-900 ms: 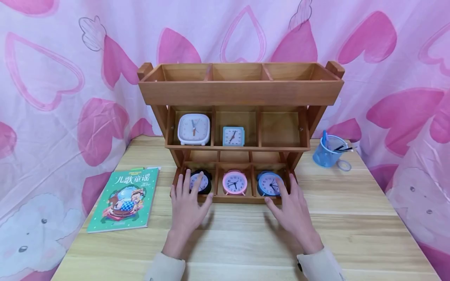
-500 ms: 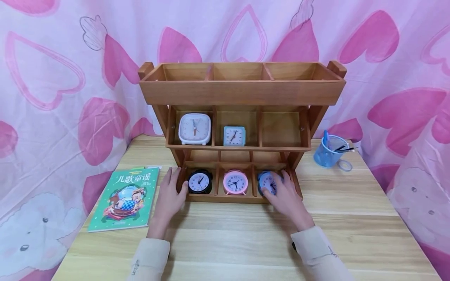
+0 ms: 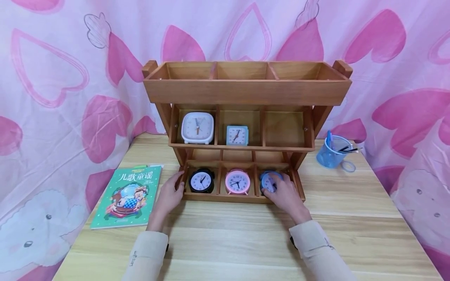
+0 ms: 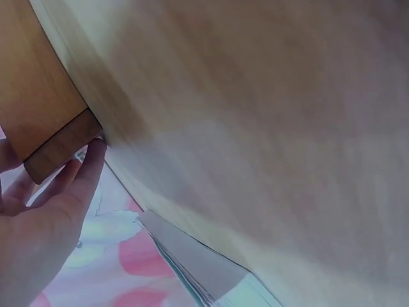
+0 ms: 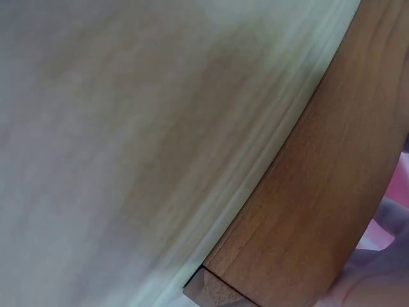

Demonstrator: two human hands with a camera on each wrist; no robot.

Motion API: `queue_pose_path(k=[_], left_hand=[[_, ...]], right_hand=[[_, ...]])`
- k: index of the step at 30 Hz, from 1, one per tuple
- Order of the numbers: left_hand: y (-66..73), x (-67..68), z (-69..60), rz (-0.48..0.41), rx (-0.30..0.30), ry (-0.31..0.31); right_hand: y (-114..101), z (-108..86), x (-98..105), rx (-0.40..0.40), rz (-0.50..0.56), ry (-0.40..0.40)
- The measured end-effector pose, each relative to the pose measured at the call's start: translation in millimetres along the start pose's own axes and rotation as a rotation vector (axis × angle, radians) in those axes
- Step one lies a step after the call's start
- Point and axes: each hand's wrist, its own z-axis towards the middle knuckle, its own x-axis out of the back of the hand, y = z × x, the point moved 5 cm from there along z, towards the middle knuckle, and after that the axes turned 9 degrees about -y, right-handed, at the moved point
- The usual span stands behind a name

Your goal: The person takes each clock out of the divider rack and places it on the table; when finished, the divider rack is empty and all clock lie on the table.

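Blue clock (image 3: 268,183) in bottom-right compartment (image 3: 266,166), fingers of right hand (image 3: 286,195) pinching it
Left hand (image 3: 170,195) grips left end of shelf (image 3: 246,92); too low a pull could knock clock against front lip (image 3: 225,198)

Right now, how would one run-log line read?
left grip: on lower left end of wooden shelf | right grip: at blue clock, hold unclear | bottom row also: black clock, pink clock | middle row: white clock, teal clock

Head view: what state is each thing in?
Shelf: standing
White clock: upright
Teal clock: upright
Black clock: upright
Pink clock: upright
Blue clock: partly covered
Book: closed, flat
Mesh cup: upright, occupied
Ring: lying flat
Left hand: gripping shelf's end
Right hand: at blue clock, grip unclear
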Motion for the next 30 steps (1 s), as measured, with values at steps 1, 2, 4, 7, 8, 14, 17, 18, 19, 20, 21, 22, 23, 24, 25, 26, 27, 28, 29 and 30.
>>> queue_pose_path(k=[1, 2, 4, 7, 8, 14, 17, 18, 19, 20, 21, 22, 23, 24, 25, 26, 27, 28, 29, 30], left_hand=[[-0.6, -0.3, -0.4, 0.002, -0.001, 0.002], [-1.4, -0.8, -0.5, 0.001, 0.001, 0.002], [-2.1, -2.0, -1.1, 0.002, 0.002, 0.000], [-1.8, -3.5, -1.2, -0.010, 0.002, -0.005], [-1.4, -3.8, -1.2, -0.017, 0.003, -0.007], [0.3, -1.6, -1.3, -0.037, 0.024, -0.003], [0.8, 1.2, -1.1, -0.038, 0.036, 0.003], [1.2, 2.2, -1.2, -0.039, 0.038, 0.007], [1.4, 3.2, -1.3, -0.040, 0.038, 0.010], [1.5, 4.0, -1.4, -0.043, 0.038, 0.012], [1.7, 4.6, -1.6, -0.045, 0.036, 0.014], [1.7, 5.0, -1.9, -0.047, 0.036, 0.014], [1.5, 5.0, -2.1, -0.049, 0.037, 0.011], [1.2, 4.7, -2.2, -0.052, 0.039, 0.009], [0.8, 4.3, -2.3, -0.054, 0.041, 0.006], [0.5, 3.6, -2.2, -0.055, 0.044, 0.002], [0.3, 2.7, -2.0, -0.054, 0.044, -0.003], [0.0, 1.9, -1.6, -0.056, 0.047, -0.007], [-0.1, 0.9, -1.1, -0.059, 0.048, -0.012], [0.1, 0.2, -0.5, -0.063, 0.049, -0.014]], right_hand=[[0.6, -0.2, 0.2, 0.005, 0.008, 0.005], [1.1, -0.9, 0.8, 0.011, 0.016, 0.012], [1.9, -3.9, 4.5, 0.027, 0.040, 0.032], [1.5, -12.3, 18.1, 0.058, 0.073, 0.092], [0.9, -16.4, 24.8, 0.062, 0.082, 0.113], [8.4, -48.5, 66.2, -0.039, 0.080, 0.155], [25.1, -59.1, 79.7, -0.083, 0.071, 0.202], [32.2, -60.8, 82.3, -0.095, 0.069, 0.216], [40.0, -61.4, 84.0, -0.103, 0.070, 0.232], [48.1, -60.9, 84.8, -0.112, 0.066, 0.245], [56.1, -59.7, 85.4, -0.112, 0.061, 0.265], [63.8, -57.9, 85.2, -0.115, 0.053, 0.271], [71.5, -55.7, 84.3, -0.120, 0.044, 0.272], [78.8, -53.6, 82.9, -0.124, 0.036, 0.267], [85.6, -51.5, 81.2, -0.127, 0.027, 0.260], [91.8, -49.5, 79.3, -0.132, 0.020, 0.244], [97.2, -47.8, 77.5, -0.136, 0.015, 0.225], [102.1, -46.7, 75.5, -0.143, 0.010, 0.201], [106.6, -45.8, 73.6, -0.151, 0.007, 0.175], [110.3, -45.4, 72.1, -0.158, 0.004, 0.151]])
